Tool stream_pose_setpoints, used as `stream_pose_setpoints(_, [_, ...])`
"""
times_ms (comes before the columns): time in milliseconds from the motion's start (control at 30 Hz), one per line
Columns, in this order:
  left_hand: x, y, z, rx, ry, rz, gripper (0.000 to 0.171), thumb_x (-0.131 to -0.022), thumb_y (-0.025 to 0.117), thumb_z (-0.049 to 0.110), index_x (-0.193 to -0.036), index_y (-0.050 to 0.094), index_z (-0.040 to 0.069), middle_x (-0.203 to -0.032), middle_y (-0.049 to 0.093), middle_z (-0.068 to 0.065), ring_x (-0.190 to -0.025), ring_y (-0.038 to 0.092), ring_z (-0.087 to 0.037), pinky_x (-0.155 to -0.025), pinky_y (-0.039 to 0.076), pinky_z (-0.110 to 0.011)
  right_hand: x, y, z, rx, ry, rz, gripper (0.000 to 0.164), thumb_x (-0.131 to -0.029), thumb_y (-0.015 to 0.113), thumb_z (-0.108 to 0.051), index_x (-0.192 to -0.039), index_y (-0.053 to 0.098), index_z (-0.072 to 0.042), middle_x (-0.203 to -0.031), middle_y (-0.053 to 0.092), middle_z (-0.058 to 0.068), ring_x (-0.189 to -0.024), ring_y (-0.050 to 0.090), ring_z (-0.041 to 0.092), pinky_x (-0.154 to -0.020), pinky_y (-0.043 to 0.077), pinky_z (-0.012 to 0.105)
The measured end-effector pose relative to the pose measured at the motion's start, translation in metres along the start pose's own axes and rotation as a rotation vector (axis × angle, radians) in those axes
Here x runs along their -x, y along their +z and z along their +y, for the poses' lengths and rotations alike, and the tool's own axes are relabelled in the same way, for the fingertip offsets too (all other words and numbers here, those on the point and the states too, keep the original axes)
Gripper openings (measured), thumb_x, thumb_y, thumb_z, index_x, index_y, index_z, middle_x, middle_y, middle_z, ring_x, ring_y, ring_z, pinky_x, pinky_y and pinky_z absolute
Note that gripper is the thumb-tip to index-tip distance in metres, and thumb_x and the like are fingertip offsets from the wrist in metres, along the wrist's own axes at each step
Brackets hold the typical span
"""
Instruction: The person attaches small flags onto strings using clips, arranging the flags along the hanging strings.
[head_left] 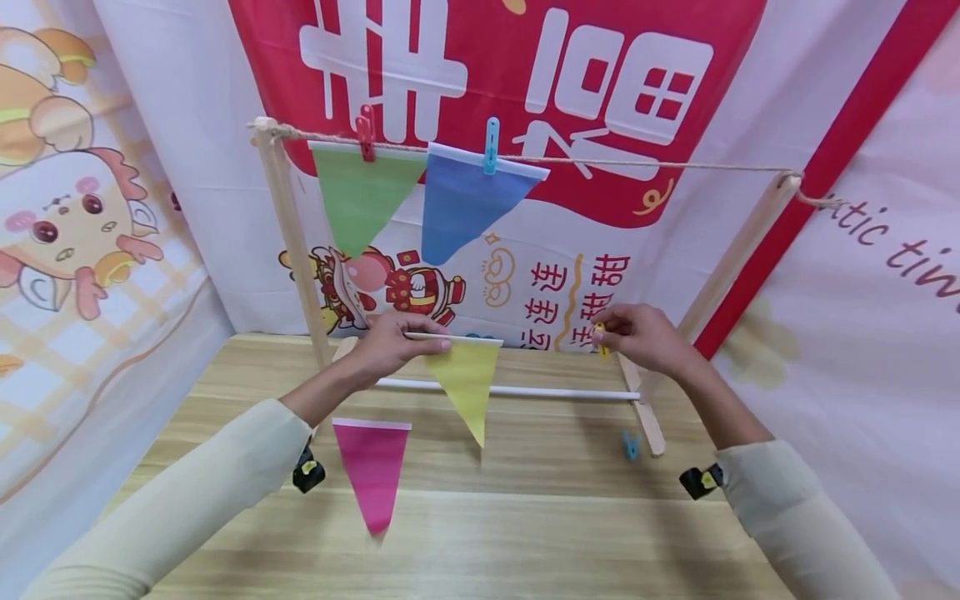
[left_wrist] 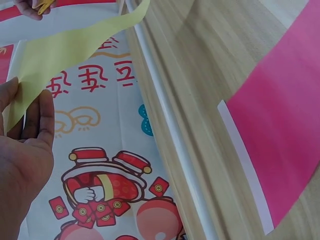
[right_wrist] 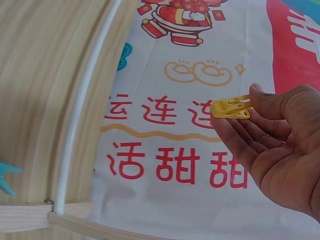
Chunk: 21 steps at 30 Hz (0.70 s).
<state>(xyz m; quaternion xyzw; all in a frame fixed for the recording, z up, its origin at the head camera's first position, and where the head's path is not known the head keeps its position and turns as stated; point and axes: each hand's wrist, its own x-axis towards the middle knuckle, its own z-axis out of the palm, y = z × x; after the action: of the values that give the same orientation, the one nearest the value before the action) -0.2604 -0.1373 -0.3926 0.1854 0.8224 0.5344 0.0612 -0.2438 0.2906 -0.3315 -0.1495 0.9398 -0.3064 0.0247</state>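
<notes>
My left hand pinches the white top edge of a yellow triangular pennant, which hangs point down above the table. In my right hand a yellow clothespin is held between thumb and fingers. Above both hands a twine line runs between two wooden posts. A red clothespin holds a green pennant on it, and a blue clothespin holds a blue pennant. On the table lies a pink pennant.
A blue clothespin lies on the wooden table at the right. The frame's left post and right post stand with a white rod low between them. Printed cloth hangs behind and at both sides.
</notes>
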Motion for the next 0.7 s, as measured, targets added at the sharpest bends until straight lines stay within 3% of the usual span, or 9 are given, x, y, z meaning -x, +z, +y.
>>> stream_pose_setpoints(67, [-0.001, 0.000, 0.002, 0.023, 0.004, -0.014, 0.025, -0.102, 0.087, 0.027, -0.123, 0.087, 0.014, -0.134, 0.082, -0.008, -0.117, 0.080, -0.022, -0.115, 0.057, -0.058, -0.001, -0.002, -0.002, -0.004, -0.004, 0.010, 0.034, -0.109, 0.077, -0.020, -0.134, 0.075, 0.003, -0.118, 0.081, 0.021, -0.101, 0.078, 0.028, -0.088, 0.068, 0.037])
stream_pose_setpoints(100, [-0.001, -0.001, 0.004, 0.034, 0.007, -0.017, 0.025, -0.102, 0.087, 0.026, -0.124, 0.087, 0.013, -0.134, 0.082, -0.009, -0.115, 0.079, -0.019, -0.106, 0.062, -0.052, -0.001, -0.004, -0.003, -0.010, -0.005, 0.014, 0.036, -0.109, 0.077, -0.021, -0.135, 0.075, 0.004, -0.119, 0.081, 0.022, -0.101, 0.078, 0.028, -0.087, 0.068, 0.035])
stream_pose_setpoints(233, [-0.002, -0.004, 0.010, 0.077, 0.012, -0.012, 0.027, -0.103, 0.086, 0.025, -0.126, 0.086, 0.012, -0.138, 0.081, -0.009, -0.117, 0.076, -0.015, -0.102, 0.061, -0.038, -0.002, -0.008, -0.008, -0.017, 0.011, 0.028, 0.035, -0.108, 0.078, -0.024, -0.134, 0.076, 0.000, -0.119, 0.080, 0.020, -0.098, 0.074, 0.029, -0.083, 0.063, 0.029])
stream_pose_setpoints(367, [-0.003, -0.009, 0.014, 0.086, 0.010, 0.015, 0.029, -0.102, 0.087, 0.025, -0.127, 0.086, 0.011, -0.136, 0.082, -0.008, -0.117, 0.076, -0.015, -0.100, 0.060, -0.035, -0.002, -0.011, -0.012, -0.009, 0.016, 0.033, 0.035, -0.109, 0.077, -0.025, -0.136, 0.076, -0.002, -0.118, 0.080, 0.019, -0.096, 0.073, 0.027, -0.080, 0.061, 0.027])
stream_pose_setpoints(700, [-0.007, -0.013, 0.025, 0.081, 0.043, 0.040, 0.029, -0.103, 0.086, 0.022, -0.126, 0.085, 0.005, -0.111, 0.084, -0.001, -0.085, 0.074, -0.009, -0.079, 0.061, -0.027, -0.001, -0.018, -0.022, 0.008, -0.022, 0.053, 0.036, -0.108, 0.078, -0.025, -0.137, 0.077, -0.003, -0.119, 0.081, 0.018, -0.097, 0.072, 0.027, -0.079, 0.060, 0.027])
